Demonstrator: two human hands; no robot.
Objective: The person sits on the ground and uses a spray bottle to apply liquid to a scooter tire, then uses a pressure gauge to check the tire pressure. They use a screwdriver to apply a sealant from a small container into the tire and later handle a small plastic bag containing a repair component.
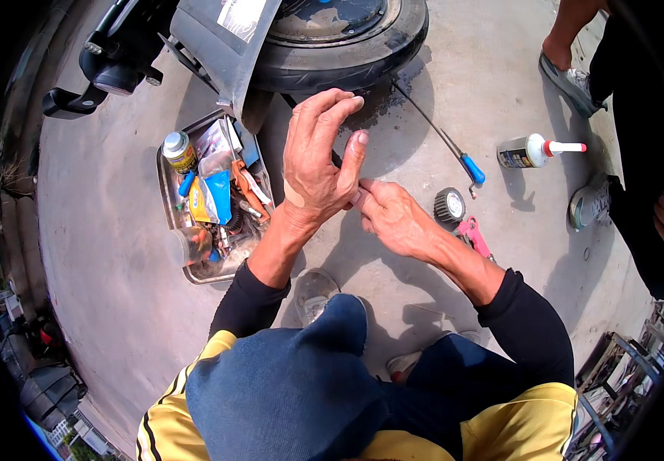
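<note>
My left hand [318,157] is raised in front of the tire, its thumb apart from the lightly bent fingers. A tan adhesive patch sits near its wrist. The fingertips of my right hand [397,220] are drawn together against the base of the left palm; whether something small is between them is hidden. Just beyond my hands is the black tire [347,67] on its wheel, below a grey fender panel [220,46]. To its right, a long thin rod with a blue handle [472,168] leans from the tire to the ground.
A metal tray [164,184] at left holds tools, packets, a yellow-labelled can [179,152] and a clear jar [191,246]. At right lie a round gauge [449,206], a pink tool [473,237] and a white-topped bottle [533,150]. Another person's feet [570,83] stand at far right.
</note>
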